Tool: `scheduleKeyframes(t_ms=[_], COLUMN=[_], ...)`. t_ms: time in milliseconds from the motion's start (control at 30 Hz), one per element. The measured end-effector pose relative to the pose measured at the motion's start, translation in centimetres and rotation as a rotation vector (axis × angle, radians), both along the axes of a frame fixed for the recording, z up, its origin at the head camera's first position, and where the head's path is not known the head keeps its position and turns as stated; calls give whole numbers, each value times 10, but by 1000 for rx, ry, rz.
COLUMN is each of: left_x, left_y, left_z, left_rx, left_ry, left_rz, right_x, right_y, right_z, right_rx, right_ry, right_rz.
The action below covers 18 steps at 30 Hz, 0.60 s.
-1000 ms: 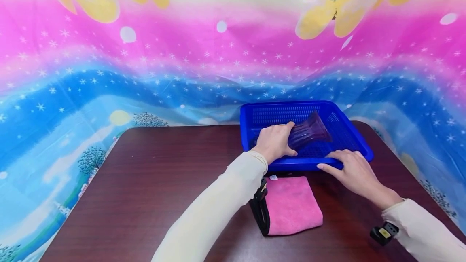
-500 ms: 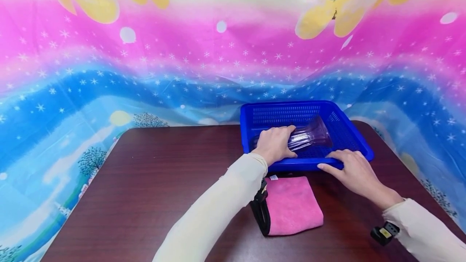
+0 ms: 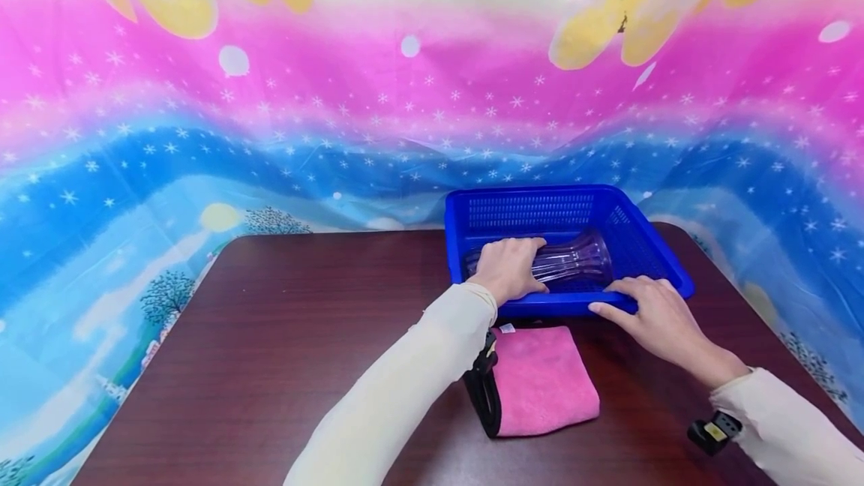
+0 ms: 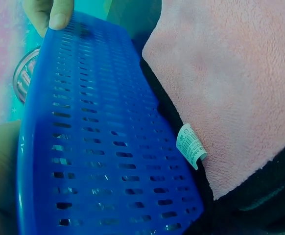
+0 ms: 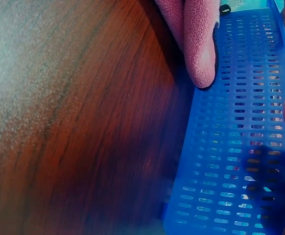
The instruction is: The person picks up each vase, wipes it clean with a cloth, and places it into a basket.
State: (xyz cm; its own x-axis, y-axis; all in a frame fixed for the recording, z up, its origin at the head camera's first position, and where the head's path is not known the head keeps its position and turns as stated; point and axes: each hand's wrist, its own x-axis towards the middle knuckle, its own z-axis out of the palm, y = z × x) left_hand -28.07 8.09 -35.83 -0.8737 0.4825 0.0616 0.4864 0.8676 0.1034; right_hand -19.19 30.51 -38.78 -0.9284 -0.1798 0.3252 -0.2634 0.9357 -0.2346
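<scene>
A clear, purple-tinted ribbed glass vase lies on its side in the blue plastic basket, its flared mouth pointing right. My left hand reaches over the basket's front rim and grips the vase's left part, hiding much of it. At the front right, my right hand holds the basket rim, thumb outside and fingers over the edge. Through the basket's slots the right wrist view shows glints of glass. In front of the basket lies a folded pink towel with black edging and a white tag.
The dark wood table stretches to the left and front of the basket. A printed cloth backdrop hangs right behind the table's far edge. Black wrist cameras, such as the right one, sit on both sleeves.
The flared mouth of the vase has come down from a raised tilt, so the vase now lies lower and flatter in the basket. Both hands stay nearly in place.
</scene>
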Motion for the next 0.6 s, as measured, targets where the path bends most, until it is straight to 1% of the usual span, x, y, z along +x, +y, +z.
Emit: scheduleKeyframes(t_ms=[300, 600], left_x=[0, 0], left_y=[0, 1], left_z=[1, -1], left_rx=[-8, -23], left_ry=[-26, -47], left_rz=[14, 3], right_x=[0, -1], right_y=[0, 1], right_z=[1, 1], right_rx=[0, -6], right_ry=[-10, -10], right_rz=[-3, 8])
